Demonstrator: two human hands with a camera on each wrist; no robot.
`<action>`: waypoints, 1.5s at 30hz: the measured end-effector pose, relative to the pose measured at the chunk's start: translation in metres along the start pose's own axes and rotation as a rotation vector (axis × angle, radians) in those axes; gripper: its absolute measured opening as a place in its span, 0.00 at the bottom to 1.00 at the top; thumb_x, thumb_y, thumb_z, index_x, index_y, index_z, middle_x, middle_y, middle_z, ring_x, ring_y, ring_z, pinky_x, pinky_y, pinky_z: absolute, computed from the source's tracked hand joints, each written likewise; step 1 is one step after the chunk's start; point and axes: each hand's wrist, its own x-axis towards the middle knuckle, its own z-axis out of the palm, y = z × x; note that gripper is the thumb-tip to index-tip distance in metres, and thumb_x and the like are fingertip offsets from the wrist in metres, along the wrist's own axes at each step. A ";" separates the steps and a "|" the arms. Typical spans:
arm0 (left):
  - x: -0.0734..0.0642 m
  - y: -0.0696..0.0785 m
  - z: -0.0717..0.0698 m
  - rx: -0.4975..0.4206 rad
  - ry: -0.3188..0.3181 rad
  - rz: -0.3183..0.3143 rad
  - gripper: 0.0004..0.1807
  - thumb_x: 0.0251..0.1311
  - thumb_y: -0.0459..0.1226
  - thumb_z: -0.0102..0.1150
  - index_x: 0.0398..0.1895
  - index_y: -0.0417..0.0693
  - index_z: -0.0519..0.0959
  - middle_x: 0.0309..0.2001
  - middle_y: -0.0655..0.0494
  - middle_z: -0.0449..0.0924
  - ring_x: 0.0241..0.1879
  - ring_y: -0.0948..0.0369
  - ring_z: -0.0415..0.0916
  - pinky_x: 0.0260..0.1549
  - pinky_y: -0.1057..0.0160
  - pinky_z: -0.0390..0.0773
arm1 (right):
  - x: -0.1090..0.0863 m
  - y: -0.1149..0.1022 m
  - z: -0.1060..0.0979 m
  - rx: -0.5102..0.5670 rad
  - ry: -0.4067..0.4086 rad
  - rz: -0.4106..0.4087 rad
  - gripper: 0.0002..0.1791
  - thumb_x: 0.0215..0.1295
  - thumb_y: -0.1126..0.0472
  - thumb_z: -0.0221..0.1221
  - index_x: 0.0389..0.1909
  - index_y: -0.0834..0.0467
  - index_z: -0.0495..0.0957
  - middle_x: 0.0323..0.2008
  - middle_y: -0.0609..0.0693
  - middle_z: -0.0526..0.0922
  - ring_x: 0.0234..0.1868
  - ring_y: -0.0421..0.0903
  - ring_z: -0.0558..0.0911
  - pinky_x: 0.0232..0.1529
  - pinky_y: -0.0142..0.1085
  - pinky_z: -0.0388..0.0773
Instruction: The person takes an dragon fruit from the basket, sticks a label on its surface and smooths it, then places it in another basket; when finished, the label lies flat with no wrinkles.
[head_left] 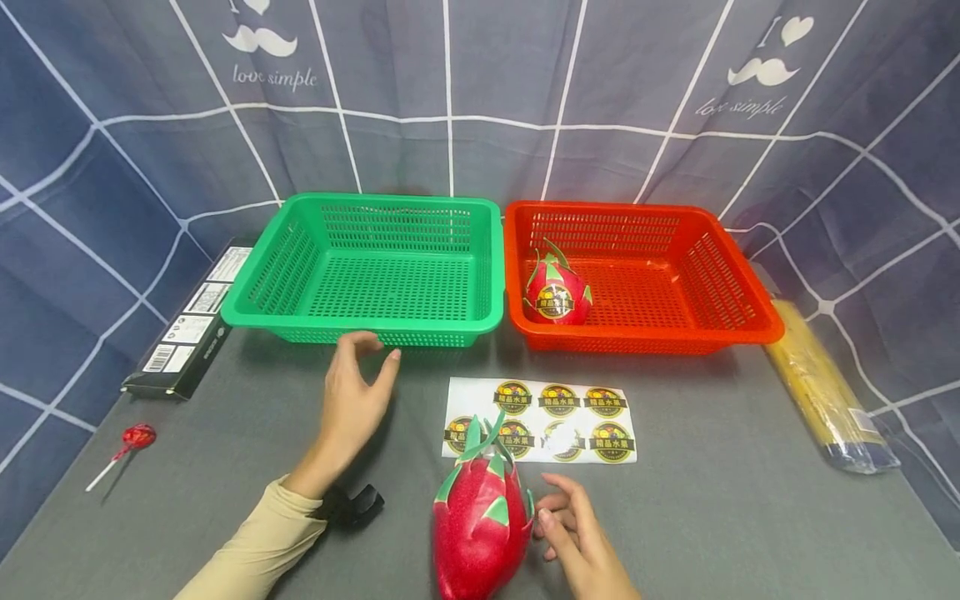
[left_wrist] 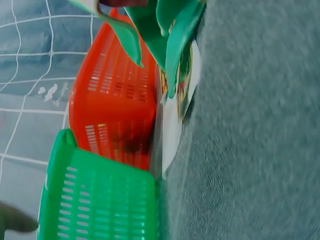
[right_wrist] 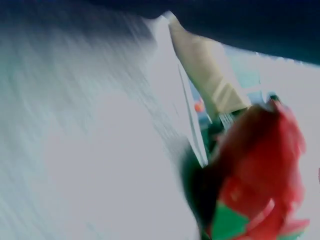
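A red dragon fruit point(head_left: 483, 521) with green leaf tips lies at the table's near middle, its crown overlapping a white sheet of round fruit stickers point(head_left: 540, 421). Beside its right flank is my right hand point(head_left: 581, 537), fingers loosely bent, fingertips right at the fruit's side. My left hand point(head_left: 356, 408) is held in front of the green basket point(head_left: 363, 325), thumb and fingers spread apart around nothing. In the left wrist view the crown's green leaves point(left_wrist: 177, 45) show close up. The right wrist view has the dragon fruit point(right_wrist: 265, 165) blurred at lower right.
A red basket point(head_left: 645, 333) at the back right holds another dragon fruit point(head_left: 551, 287) bearing a round sticker. A black box point(head_left: 187, 333) and a lollipop point(head_left: 138, 435) lie at the left. On the right is a clear packet of yellow sticks point(head_left: 825, 383). A curtain hangs behind.
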 end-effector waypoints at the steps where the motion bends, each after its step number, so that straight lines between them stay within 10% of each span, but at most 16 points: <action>1: -0.001 0.001 0.001 0.024 -0.041 0.037 0.18 0.55 0.39 0.58 0.47 0.40 0.70 0.43 0.47 0.75 0.46 0.52 0.72 0.48 0.52 0.68 | 0.002 -0.001 -0.002 -0.025 0.034 -0.012 0.20 0.64 0.65 0.50 0.56 0.60 0.63 0.38 0.55 0.72 0.32 0.35 0.75 0.28 0.31 0.75; 9: -0.017 -0.003 0.012 0.242 -0.499 0.233 0.24 0.53 0.46 0.60 0.53 0.47 0.73 0.57 0.48 0.72 0.59 0.51 0.67 0.56 0.47 0.66 | 0.026 -0.004 -0.031 -0.214 0.101 -0.172 0.17 0.60 0.64 0.57 0.51 0.58 0.73 0.43 0.50 0.83 0.44 0.34 0.80 0.45 0.26 0.74; 15: -0.024 -0.004 0.018 0.356 -0.677 0.268 0.34 0.49 0.51 0.62 0.61 0.50 0.67 0.66 0.45 0.60 0.67 0.46 0.54 0.58 0.41 0.61 | 0.051 -0.003 -0.049 -0.276 0.071 -0.212 0.19 0.60 0.64 0.56 0.53 0.61 0.72 0.46 0.53 0.82 0.45 0.38 0.80 0.45 0.28 0.75; 30: -0.027 -0.006 0.018 0.400 -0.729 0.275 0.36 0.50 0.53 0.60 0.61 0.49 0.67 0.67 0.42 0.57 0.68 0.44 0.49 0.61 0.43 0.57 | 0.125 -0.011 -0.055 -0.335 -0.091 -0.057 0.22 0.63 0.59 0.53 0.56 0.64 0.69 0.45 0.59 0.81 0.48 0.51 0.80 0.49 0.39 0.74; 45: -0.028 -0.007 0.019 0.405 -0.716 0.272 0.36 0.49 0.53 0.61 0.61 0.47 0.67 0.67 0.42 0.58 0.68 0.44 0.50 0.61 0.43 0.57 | 0.152 -0.017 -0.032 -0.648 -0.025 -0.021 0.30 0.51 0.50 0.63 0.54 0.59 0.69 0.27 0.46 0.79 0.26 0.40 0.73 0.30 0.32 0.68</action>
